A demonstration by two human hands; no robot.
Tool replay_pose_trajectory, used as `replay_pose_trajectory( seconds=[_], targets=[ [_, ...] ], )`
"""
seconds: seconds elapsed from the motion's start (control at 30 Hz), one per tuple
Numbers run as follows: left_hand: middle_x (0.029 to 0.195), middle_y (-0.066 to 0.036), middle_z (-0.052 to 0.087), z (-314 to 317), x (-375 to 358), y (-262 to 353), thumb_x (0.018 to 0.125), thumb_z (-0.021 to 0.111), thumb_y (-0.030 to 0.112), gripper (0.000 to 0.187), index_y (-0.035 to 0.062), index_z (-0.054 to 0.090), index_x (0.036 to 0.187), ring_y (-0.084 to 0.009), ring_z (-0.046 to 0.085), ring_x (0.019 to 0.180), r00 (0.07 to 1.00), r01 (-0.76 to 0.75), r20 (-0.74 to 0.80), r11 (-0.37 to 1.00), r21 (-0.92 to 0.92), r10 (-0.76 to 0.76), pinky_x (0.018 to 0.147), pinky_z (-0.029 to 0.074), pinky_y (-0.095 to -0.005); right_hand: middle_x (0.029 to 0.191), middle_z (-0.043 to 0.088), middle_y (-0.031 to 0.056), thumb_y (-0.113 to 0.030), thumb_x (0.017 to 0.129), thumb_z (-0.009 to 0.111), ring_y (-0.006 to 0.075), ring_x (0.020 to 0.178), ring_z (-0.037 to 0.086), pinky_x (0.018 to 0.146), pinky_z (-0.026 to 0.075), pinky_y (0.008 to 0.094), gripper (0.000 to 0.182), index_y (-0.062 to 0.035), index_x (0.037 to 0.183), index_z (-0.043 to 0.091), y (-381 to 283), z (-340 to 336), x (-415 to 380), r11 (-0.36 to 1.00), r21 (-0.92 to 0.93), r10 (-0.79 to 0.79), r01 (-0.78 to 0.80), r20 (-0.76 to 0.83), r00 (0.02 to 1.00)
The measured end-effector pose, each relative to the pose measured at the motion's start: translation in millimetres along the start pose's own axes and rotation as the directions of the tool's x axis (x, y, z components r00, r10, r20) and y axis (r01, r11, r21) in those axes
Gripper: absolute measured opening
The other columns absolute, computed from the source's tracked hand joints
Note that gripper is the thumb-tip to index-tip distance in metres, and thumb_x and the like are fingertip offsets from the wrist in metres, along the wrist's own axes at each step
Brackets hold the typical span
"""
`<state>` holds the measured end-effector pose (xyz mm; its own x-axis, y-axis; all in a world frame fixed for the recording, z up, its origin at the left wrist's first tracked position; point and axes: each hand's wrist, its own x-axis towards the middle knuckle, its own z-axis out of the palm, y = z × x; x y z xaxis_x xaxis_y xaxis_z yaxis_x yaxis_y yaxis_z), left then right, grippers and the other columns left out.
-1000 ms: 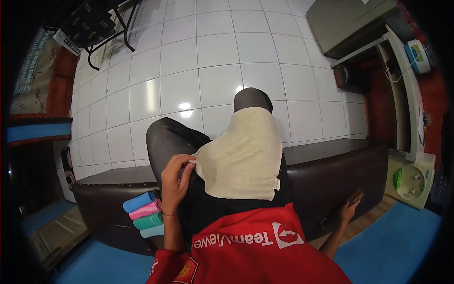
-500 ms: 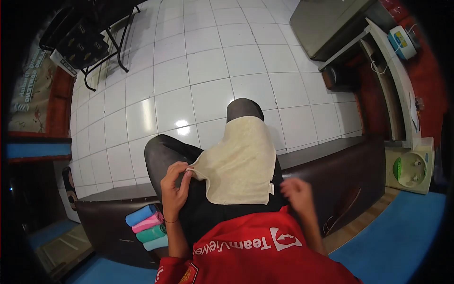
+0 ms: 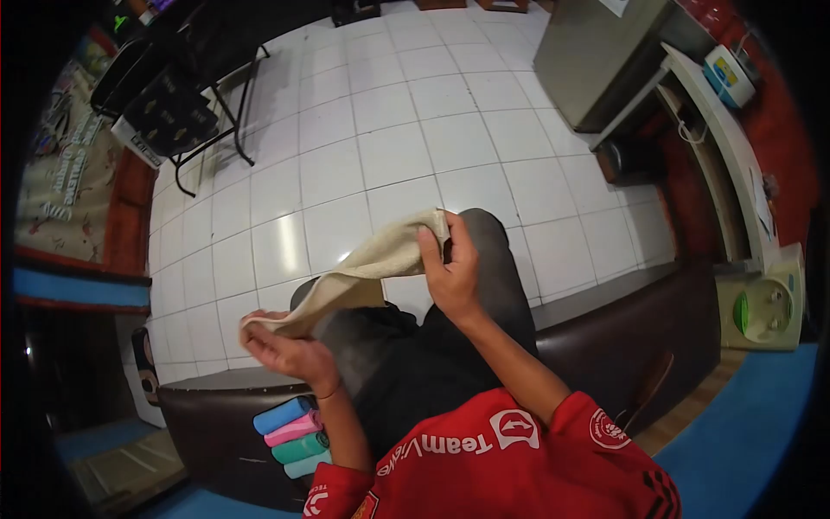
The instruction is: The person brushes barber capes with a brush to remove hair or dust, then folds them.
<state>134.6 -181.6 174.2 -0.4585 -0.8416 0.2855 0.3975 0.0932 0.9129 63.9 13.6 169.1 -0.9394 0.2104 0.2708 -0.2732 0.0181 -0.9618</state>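
A cream cloth [image 3: 346, 278] is stretched between my two hands above my lap, sagging in the middle. My left hand [image 3: 290, 348] grips its lower left end, fingers curled round the fabric. Higher up and to the right, my right hand [image 3: 450, 266] pinches the other end between thumb and fingers. On the brown seat beside my left forearm lie several rolled cloths: a blue roll [image 3: 283, 415], a pink roll [image 3: 294, 427], a green roll [image 3: 300, 446] and a light teal roll [image 3: 308, 464].
The dark brown padded seat [image 3: 627, 333] runs under and beside me. Ahead is a white tiled floor [image 3: 380, 138]. A black folding chair [image 3: 173, 112] stands front left, a grey cabinet [image 3: 596, 65] front right, and a green-and-cream appliance [image 3: 761, 307] at the right.
The cloth has been lifted off my thighs and now spans both hands. My right hand has moved up and taken hold of its far end; my left hand has shifted left with its end.
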Motion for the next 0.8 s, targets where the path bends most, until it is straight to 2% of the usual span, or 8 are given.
replay_pose_trajectory(
  seconds=[0.07,0.13,0.27,0.37,0.47,0.7,0.77,0.8],
  targets=[
    [0.113,-0.007,0.054,0.8,-15.1,-21.6,0.104,0.046,0.023,0.024,0.0028,0.053,0.115,-0.0159,0.052,0.105,0.991,-0.078,0.123,0.975,0.209,0.053,0.094,0.044,-0.0323,0.085,0.063,0.0089,-0.011,0.091,0.063,0.0088,0.076,0.058,0.067,0.048,0.0259,0.03,0.0028,0.117,0.055,15.3,11.4,-4.4,0.997,-0.078,0.006,0.0,0.083,0.997],
    [0.104,-0.004,0.059,7.6,-34.6,-40.2,0.102,0.049,0.014,0.016,0.0018,0.059,0.107,-0.012,0.055,0.097,0.916,0.058,0.364,0.952,0.3,-0.171,0.085,0.045,-0.0263,0.095,0.068,0.0114,-0.008,0.089,0.063,0.0109,0.086,0.064,0.074,0.05,0.026,0.037,0.0019,0.124,0.055,58.7,14.2,-18.1,0.981,-0.19,0.002,0.031,0.172,0.985],
    [0.094,-0.003,0.067,7.3,-47.3,-65.6,0.1,0.053,0.011,0.015,0.0011,0.062,0.105,-0.0071,0.059,0.087,0.534,0.101,0.75,0.91,0.402,-0.39,0.075,0.048,-0.0232,0.1,0.069,0.0113,-0.006,0.091,0.061,0.0134,0.091,0.066,0.078,0.051,0.0269,0.032,0.003,0.121,0.059,114.9,-15.9,-37.5,0.945,-0.301,0.221,-0.126,0.308,0.925],
    [0.085,-0.001,0.065,15.8,-44.1,-43.3,0.099,0.054,0.013,0.017,0.0,0.063,0.106,-0.0046,0.056,0.08,0.333,0.155,0.716,0.784,0.6,-0.614,0.071,0.046,-0.0219,0.098,0.069,0.0085,-0.006,0.092,0.06,0.0119,0.09,0.065,0.077,0.051,0.0259,0.025,0.0042,0.115,0.062,121.7,-18.6,-29.0,0.935,-0.252,0.317,-0.25,0.278,0.907],
    [0.085,-0.001,0.064,7.7,-46.6,-54.6,0.099,0.055,0.014,0.017,-0.0001,0.063,0.107,-0.0039,0.055,0.077,0.202,0.189,0.808,0.831,0.523,-0.554,0.068,0.046,-0.021,0.097,0.069,0.0061,-0.01,0.094,0.059,0.0092,0.088,0.061,0.078,0.049,0.0237,0.023,0.0017,0.113,0.065,105.1,-17.3,-23.0,0.915,-0.244,0.379,-0.321,0.255,0.889],
    [0.081,-0.004,0.066,7.1,-51.4,-74.1,0.095,0.062,0.012,0.016,-0.0001,0.065,0.105,-0.0058,0.056,0.072,0.522,0.191,0.749,0.912,0.364,-0.409,0.066,0.046,-0.0226,0.098,0.067,0.0101,-0.009,0.093,0.06,0.0115,0.087,0.063,0.072,0.051,0.026,0.022,-0.0022,0.112,0.067,100.9,-9.8,-28.4,0.964,-0.261,0.068,0.056,0.444,0.894],
    [0.088,-0.006,0.069,6.2,-50.0,-77.1,0.093,0.064,0.01,0.016,-0.0003,0.065,0.106,-0.0069,0.061,0.079,0.541,0.273,0.717,0.898,0.345,-0.44,0.07,0.049,-0.0227,0.099,0.067,0.009,-0.009,0.092,0.062,0.0102,0.087,0.062,0.07,0.05,0.0237,0.02,-0.0039,0.111,0.068,88.9,-4.9,-30.0,0.934,-0.087,0.348,-0.347,0.445,0.825],
    [0.088,-0.006,0.069,5.3,-49.2,-77.2,0.093,0.064,0.01,0.016,-0.0003,0.065,0.106,-0.0069,0.061,0.079,0.544,0.275,0.714,0.898,0.344,-0.44,0.07,0.049,-0.0227,0.099,0.067,0.009,-0.009,0.092,0.062,0.0102,0.087,0.062,0.07,0.05,0.0237,0.02,-0.0039,0.111,0.068,95.7,-6.3,-30.8,0.934,-0.089,0.348,-0.346,0.448,0.824]
  ],
)
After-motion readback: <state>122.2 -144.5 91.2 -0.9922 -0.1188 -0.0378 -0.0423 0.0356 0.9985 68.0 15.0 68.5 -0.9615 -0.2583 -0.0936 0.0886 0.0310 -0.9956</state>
